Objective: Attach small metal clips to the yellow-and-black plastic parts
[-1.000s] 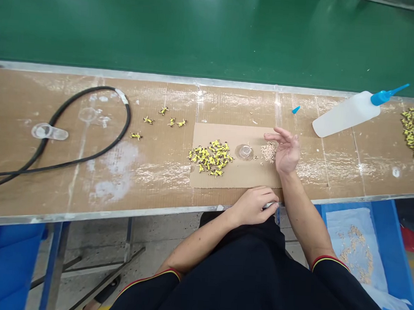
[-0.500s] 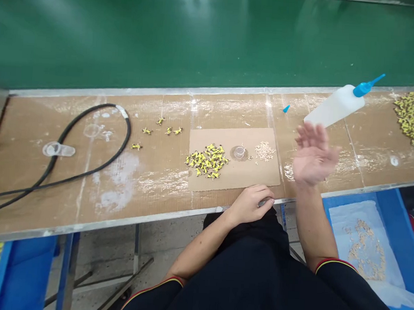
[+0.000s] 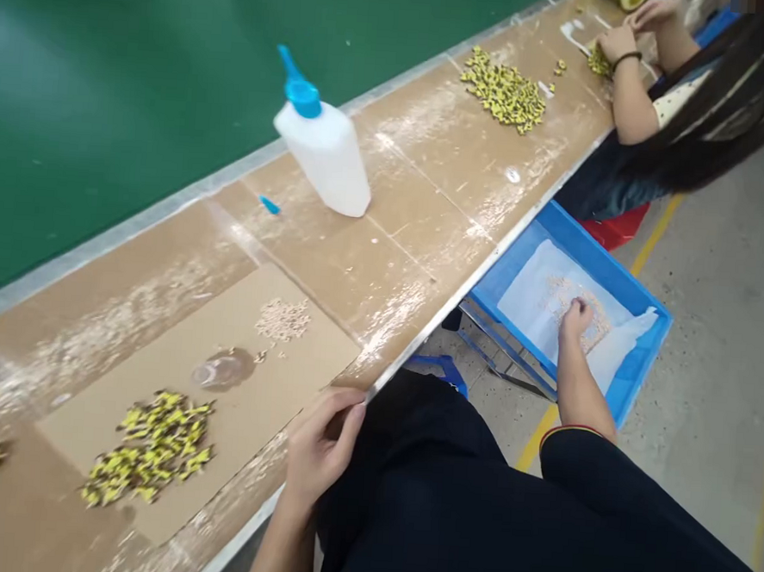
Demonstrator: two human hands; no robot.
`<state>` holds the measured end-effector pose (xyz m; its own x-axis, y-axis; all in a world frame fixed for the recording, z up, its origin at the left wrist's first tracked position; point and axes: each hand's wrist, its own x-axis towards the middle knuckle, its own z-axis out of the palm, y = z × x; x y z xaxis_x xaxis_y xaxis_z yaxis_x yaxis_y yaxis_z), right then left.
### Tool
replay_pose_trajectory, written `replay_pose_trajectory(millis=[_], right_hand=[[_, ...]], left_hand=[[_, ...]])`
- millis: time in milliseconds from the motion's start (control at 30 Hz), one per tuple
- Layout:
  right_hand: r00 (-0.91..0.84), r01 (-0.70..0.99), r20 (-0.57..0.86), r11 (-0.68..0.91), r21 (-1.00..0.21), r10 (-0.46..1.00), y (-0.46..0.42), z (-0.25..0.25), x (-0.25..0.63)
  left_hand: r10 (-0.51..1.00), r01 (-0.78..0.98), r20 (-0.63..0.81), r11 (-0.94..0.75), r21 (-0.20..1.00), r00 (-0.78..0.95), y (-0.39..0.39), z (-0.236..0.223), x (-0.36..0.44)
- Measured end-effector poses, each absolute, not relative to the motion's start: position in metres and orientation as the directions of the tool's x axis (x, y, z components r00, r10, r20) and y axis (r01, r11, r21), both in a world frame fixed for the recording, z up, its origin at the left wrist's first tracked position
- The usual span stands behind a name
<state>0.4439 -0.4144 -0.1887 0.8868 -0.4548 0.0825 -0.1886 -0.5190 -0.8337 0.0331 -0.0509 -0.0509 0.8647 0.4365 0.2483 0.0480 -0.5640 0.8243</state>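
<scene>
My right hand (image 3: 576, 319) reaches down into a blue plastic bin (image 3: 640, 293) on the right. Its fingers are bunched together over small beige pieces (image 3: 596, 329) lying on a white plastic sheet; whatever is between the fingertips is too small to make out. My left hand (image 3: 324, 442) rests at the table's front edge, loosely curled, a gap between thumb and forefinger and nothing visible in it. Beyond it, a cardboard sheet (image 3: 305, 376) carries a pile of yellow-and-dark small figures (image 3: 152, 449), a clear small cup (image 3: 218, 369) and a pile of beige bits (image 3: 282, 319).
A white squeeze bottle with blue nozzle (image 3: 328, 158) stands on the table near a blue cap (image 3: 270, 204). Farther along is another pile of yellow-and-dark pieces (image 3: 503, 91). At upper right, a co-worker's hands (image 3: 630, 34) handle something small.
My view has swung to the right. My right hand, open and raised over the table before, is now down in the blue bin with its fingers closed. My left hand stays at the table edge.
</scene>
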Motion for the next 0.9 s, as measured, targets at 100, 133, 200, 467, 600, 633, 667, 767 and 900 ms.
replay_pose_trajectory(millis=[100, 133, 200, 467, 600, 633, 667, 767, 900], right_hand=[[0.85, -0.328, 0.068, -0.627, -0.707, -0.522, -0.437, -0.217, 0.447], [0.84, -0.367, 0.06, -0.647, -0.668, -0.539, -0.443, -0.224, 0.45], [0.817, -0.438, 0.042, -0.666, -0.604, -0.576, -0.455, -0.232, 0.46], [0.843, -0.484, -0.029, -0.731, -0.481, -0.538, -0.463, -0.244, 0.514], [0.91, -0.384, -0.054, -0.788, -0.482, -0.41, -0.443, -0.254, 0.519], [0.923, -0.359, -0.058, -0.797, -0.486, -0.381, -0.437, -0.256, 0.517], [0.934, -0.335, -0.062, -0.804, -0.491, -0.351, -0.432, -0.259, 0.514], [0.966, -0.248, -0.069, -0.823, -0.511, -0.248, -0.421, -0.263, 0.504], [0.985, -0.169, -0.065, -0.837, -0.52, -0.158, -0.419, -0.26, 0.501]], left_hand=[[0.398, 0.023, 0.268, -0.594, 0.804, 0.877, -0.048, -0.048, 0.033], [0.389, 0.021, 0.271, -0.604, 0.796, 0.881, -0.048, -0.047, 0.033], [0.38, 0.023, 0.275, -0.62, 0.784, 0.883, -0.046, -0.046, 0.034], [0.353, 0.015, 0.286, -0.651, 0.759, 0.891, -0.043, -0.042, 0.038], [0.357, 0.031, 0.275, -0.658, 0.752, 0.893, -0.044, -0.041, 0.04], [0.36, 0.035, 0.273, -0.657, 0.753, 0.892, -0.044, -0.041, 0.039], [0.365, 0.039, 0.27, -0.655, 0.755, 0.891, -0.044, -0.042, 0.039], [0.374, 0.046, 0.261, -0.643, 0.764, 0.89, -0.044, -0.045, 0.036], [0.378, 0.051, 0.261, -0.646, 0.761, 0.888, -0.043, -0.046, 0.033]])
